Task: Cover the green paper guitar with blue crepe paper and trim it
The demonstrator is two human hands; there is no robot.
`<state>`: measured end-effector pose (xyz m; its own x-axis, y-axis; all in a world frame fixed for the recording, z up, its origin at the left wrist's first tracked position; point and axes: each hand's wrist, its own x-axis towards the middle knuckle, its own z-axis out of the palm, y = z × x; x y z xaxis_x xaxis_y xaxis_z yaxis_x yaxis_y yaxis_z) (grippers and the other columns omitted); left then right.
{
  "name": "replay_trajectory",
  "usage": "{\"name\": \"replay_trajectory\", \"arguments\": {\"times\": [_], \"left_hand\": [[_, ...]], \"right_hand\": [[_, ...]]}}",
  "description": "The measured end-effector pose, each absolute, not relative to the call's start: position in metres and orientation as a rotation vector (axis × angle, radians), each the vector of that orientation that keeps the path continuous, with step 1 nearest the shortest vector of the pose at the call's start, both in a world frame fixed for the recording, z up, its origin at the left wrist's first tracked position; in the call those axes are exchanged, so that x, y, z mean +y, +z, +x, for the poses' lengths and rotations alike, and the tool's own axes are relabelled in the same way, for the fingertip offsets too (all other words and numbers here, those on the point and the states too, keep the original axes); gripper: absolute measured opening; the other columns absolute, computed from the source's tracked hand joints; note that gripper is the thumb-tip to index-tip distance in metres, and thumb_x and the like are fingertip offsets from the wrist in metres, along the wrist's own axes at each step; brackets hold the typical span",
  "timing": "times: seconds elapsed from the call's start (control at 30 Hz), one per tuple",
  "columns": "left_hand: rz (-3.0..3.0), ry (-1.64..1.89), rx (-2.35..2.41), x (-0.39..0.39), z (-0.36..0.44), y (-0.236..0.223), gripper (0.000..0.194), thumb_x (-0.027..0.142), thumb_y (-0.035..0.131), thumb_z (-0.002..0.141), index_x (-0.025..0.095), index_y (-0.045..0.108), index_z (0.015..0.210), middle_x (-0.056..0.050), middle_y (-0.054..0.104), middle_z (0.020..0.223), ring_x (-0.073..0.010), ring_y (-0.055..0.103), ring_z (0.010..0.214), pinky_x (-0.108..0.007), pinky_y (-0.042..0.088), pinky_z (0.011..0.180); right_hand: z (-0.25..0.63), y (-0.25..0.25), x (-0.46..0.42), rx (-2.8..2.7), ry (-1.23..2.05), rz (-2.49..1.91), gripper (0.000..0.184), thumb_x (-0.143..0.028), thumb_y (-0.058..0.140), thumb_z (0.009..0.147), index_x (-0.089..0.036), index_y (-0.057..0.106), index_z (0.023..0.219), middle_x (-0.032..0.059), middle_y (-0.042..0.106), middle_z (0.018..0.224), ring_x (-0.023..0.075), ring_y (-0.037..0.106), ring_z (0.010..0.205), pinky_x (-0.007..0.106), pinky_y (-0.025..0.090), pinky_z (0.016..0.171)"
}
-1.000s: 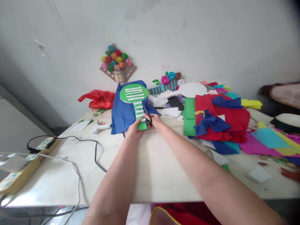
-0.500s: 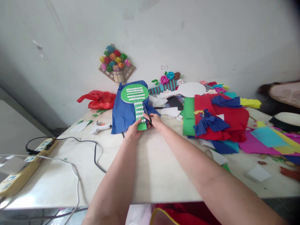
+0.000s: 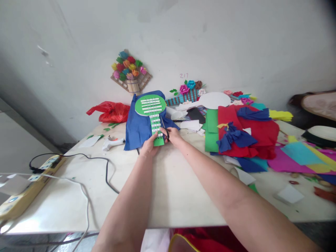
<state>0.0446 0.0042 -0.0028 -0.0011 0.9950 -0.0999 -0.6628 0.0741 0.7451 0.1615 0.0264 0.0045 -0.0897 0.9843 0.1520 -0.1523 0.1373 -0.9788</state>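
Note:
A green paper cut-out [image 3: 151,106] shaped like a round head on a stem, crossed by white strips, stands upright over a blue paper sheet [image 3: 138,129]. My left hand [image 3: 149,145] grips the bottom of its stem. My right hand [image 3: 174,136] is closed on black scissors [image 3: 166,132] whose blades run up along the right side of the stem.
A glue gun [image 3: 112,142] lies left of the blue sheet, a red plastic bag [image 3: 110,111] behind it. A power strip [image 3: 31,183] and black cable [image 3: 105,168] occupy the left. Red, blue, green and pink paper piles [image 3: 246,134] cover the right. Paper flower crafts [image 3: 130,70] hang on the wall.

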Motion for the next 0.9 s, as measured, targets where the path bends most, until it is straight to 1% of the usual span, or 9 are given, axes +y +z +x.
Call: {"name": "replay_trajectory", "arguments": {"times": [0.1,0.27,0.4,0.5,0.7,0.9], "left_hand": [[0.602,1.409,0.724,0.0043,0.0438,-0.0035,0.018,0.012,0.064,0.075,0.006,0.066,0.092,-0.011,0.070,0.079,-0.0219,0.068,0.073,-0.036,0.056,0.074],[0.622,1.393,0.719,0.0029,0.0439,-0.0029,0.017,0.012,0.062,0.076,0.007,0.066,0.092,-0.010,0.070,0.077,-0.0223,0.068,0.075,-0.037,0.056,0.077],[0.634,1.382,0.710,0.0009,0.0447,-0.0014,0.015,0.012,0.060,0.078,0.006,0.066,0.091,-0.011,0.070,0.078,-0.0223,0.068,0.077,-0.037,0.054,0.081],[0.635,1.386,0.722,0.0002,0.0455,-0.0008,0.013,0.011,0.060,0.078,0.006,0.066,0.088,-0.011,0.070,0.077,-0.0217,0.068,0.076,-0.037,0.054,0.081],[0.618,1.398,0.737,-0.0001,0.0467,-0.0003,0.012,0.010,0.061,0.076,0.007,0.066,0.087,-0.011,0.070,0.076,-0.0215,0.068,0.075,-0.035,0.054,0.080],[0.579,1.405,0.737,-0.0014,0.0475,0.0017,0.012,0.009,0.060,0.077,0.008,0.066,0.088,-0.008,0.070,0.074,-0.0183,0.067,0.068,-0.032,0.055,0.077]], "right_hand": [[0.1638,0.0067,0.0235,-1.235,1.263,-0.948,0.043,-0.052,0.072,0.067,-0.016,0.050,0.060,-0.0067,0.048,0.042,0.0069,0.045,0.030,0.019,0.037,0.030],[0.1676,0.0126,0.0195,-1.248,1.257,-1.022,0.042,-0.052,0.072,0.068,-0.016,0.051,0.060,-0.0060,0.048,0.041,0.0076,0.046,0.030,0.018,0.035,0.029],[0.1678,0.0109,0.0228,-1.249,1.253,-1.009,0.042,-0.052,0.072,0.067,-0.016,0.052,0.061,-0.0063,0.049,0.041,0.0077,0.046,0.030,0.019,0.038,0.030],[0.1677,0.0086,0.0257,-1.243,1.255,-0.992,0.043,-0.053,0.073,0.066,-0.016,0.051,0.060,-0.0064,0.048,0.041,0.0078,0.045,0.030,0.019,0.039,0.030],[0.1670,0.0100,0.0244,-1.253,1.238,-1.000,0.042,-0.051,0.072,0.068,-0.016,0.050,0.060,-0.0069,0.047,0.041,0.0065,0.043,0.028,0.019,0.035,0.029],[0.1655,0.0084,0.0260,-1.277,1.175,-1.021,0.037,-0.042,0.072,0.073,-0.017,0.049,0.058,-0.0073,0.047,0.041,0.0056,0.041,0.027,0.019,0.031,0.029]]}}
